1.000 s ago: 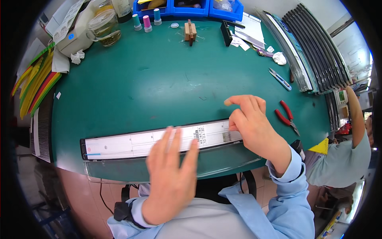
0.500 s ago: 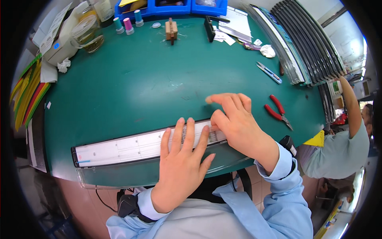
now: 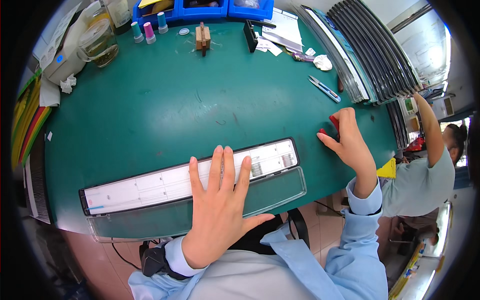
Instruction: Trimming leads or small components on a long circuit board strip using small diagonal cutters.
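A long, narrow black case (image 3: 116,194) lies near the front edge of the table, with a white lined sheet inside and several thin dark pieces near its right end. Its clear lid (image 3: 280,191) is folded down towards me. My left hand (image 3: 216,215) rests flat across the middle of the case, fingers spread, covering part of the sheet. To the right of the case, my right hand (image 3: 352,145) has its thumb and fingers round the red handles of a pair of pliers (image 3: 334,121). The jaws of the pliers are hidden by the hand.
Blue-handled thread snips (image 3: 326,90) lie beyond my right hand. Black-edged cases (image 3: 377,50) are stacked at the far right. A wooden block (image 3: 203,38), thread spools (image 3: 149,34) and blue bins (image 3: 205,11) stand at the back. A co-worker (image 3: 422,175) is at the right.
My right hand has left the right end of the case and moved right, onto the red-handled pliers. The left hand stays on the case. The whole view has shifted slightly.
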`<state>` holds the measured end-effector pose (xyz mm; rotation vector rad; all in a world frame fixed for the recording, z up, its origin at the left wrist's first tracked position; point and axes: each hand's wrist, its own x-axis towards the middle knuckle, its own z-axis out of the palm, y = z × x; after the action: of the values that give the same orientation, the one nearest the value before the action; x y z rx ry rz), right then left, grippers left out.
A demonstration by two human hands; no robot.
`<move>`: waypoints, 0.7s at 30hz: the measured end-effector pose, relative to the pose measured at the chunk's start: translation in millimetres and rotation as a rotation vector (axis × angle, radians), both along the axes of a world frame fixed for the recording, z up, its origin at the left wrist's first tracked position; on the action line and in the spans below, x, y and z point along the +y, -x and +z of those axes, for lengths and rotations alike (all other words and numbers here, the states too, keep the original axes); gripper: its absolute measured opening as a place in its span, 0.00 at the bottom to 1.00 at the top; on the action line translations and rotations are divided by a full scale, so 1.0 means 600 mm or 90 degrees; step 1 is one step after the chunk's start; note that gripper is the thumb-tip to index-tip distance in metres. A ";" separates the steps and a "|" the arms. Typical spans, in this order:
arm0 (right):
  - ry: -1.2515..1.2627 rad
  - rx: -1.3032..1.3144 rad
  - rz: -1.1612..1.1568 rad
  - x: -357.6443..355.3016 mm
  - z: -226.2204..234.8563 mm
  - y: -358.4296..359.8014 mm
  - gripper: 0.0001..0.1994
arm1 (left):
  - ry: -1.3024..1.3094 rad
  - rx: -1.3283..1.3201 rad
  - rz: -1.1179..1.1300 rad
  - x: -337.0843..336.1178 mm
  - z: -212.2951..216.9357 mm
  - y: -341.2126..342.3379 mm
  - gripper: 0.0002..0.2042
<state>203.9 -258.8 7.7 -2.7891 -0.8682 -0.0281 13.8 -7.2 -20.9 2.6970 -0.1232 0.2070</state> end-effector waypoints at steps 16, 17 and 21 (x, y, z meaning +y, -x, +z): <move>-0.877 0.080 0.193 0.206 -0.006 0.094 0.14 | -0.025 0.062 0.000 0.007 -0.006 0.003 0.50; -0.878 0.078 0.214 0.207 -0.012 0.101 0.14 | -0.030 0.061 0.005 0.008 -0.006 0.005 0.50; -0.781 0.055 0.261 0.211 -0.025 0.108 0.18 | -0.033 0.057 0.008 0.010 -0.009 0.004 0.49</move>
<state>139.4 -132.4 -7.3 -1.4530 -0.9265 -0.2667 11.1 -1.4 -26.3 2.7544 -0.0867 0.0873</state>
